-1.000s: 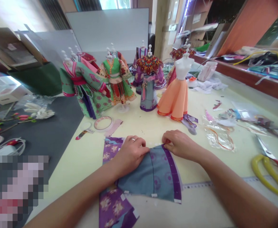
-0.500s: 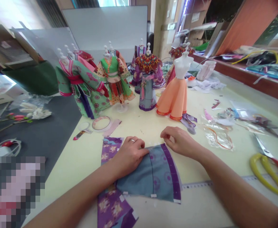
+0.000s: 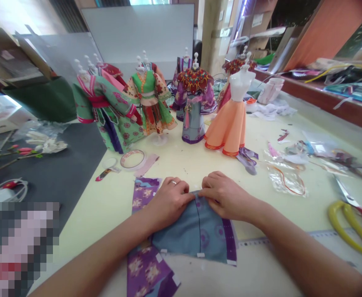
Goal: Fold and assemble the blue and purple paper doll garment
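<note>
On the left, a tape roll [image 3: 133, 159] lies near the dressed mannequins [image 3: 143, 103]. The left hand [image 3: 171, 200] presses flat on the blue paper skirt [image 3: 196, 231], fingers closed on its top edge, as before. The skirt lies on the table [image 3: 106, 206], over purple printed sheets [image 3: 146, 264]. The right hand [image 3: 225, 196] has moved left from the purple border and now pinches the top edge beside the left hand, so the folding there seems to continue. Scissors [image 3: 351, 227] lie far right.

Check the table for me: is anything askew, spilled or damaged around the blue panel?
Nothing stands out as damaged or spilled. The left hand and right hand press the blue panel, which lies flat over the purple floral piece. The dressed mannequins, such as the orange-skirted one, stand upright.
</note>
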Tool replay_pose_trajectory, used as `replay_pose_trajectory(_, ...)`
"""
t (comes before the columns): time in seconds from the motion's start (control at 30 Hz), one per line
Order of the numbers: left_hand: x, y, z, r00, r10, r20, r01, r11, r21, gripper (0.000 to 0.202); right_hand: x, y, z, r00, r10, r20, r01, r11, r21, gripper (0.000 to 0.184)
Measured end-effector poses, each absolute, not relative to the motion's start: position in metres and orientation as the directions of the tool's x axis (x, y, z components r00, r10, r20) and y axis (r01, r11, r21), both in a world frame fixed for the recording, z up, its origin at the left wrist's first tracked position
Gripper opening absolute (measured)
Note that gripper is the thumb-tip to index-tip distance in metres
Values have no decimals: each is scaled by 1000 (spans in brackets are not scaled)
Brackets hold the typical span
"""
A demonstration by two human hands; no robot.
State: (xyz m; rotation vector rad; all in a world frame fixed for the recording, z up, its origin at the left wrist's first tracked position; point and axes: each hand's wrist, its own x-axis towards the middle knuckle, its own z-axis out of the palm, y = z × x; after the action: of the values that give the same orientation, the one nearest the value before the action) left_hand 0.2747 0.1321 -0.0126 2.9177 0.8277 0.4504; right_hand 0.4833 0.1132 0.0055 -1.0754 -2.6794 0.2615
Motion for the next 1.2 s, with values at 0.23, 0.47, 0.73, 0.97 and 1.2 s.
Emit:
replay_pose_trajectory(0.23, 275, 133, -12, 815, 522, 251, 499, -853, 153, 25, 483, 113, 6, -655, 745, 127, 699, 661, -273, 17)
replay_pose_trajectory(0.47, 274, 133, -12, 815, 528, 237, 504, -849, 157, 24, 485, 115, 4, -606, 765, 216, 709, 643, -290, 15)
replay_pose_trajectory(0.73, 275, 133, -12, 820, 528, 221, 504, -849, 159, 25, 476, 119, -7, -598, 770, 221, 740, 637, -215, 12)
replay_pose_trajectory(0.97, 274, 132, -12, 811, 530, 249, 503, -848, 166, 24, 476, 120, -10, -640, 738, 214, 712, 674, -194, 15)
replay_pose_trajectory(1.2, 273, 133, -13, 814, 531, 237, 505, -848, 164, 24, 477, 119, -8, -641, 743, 192, 722, 669, -177, 15)
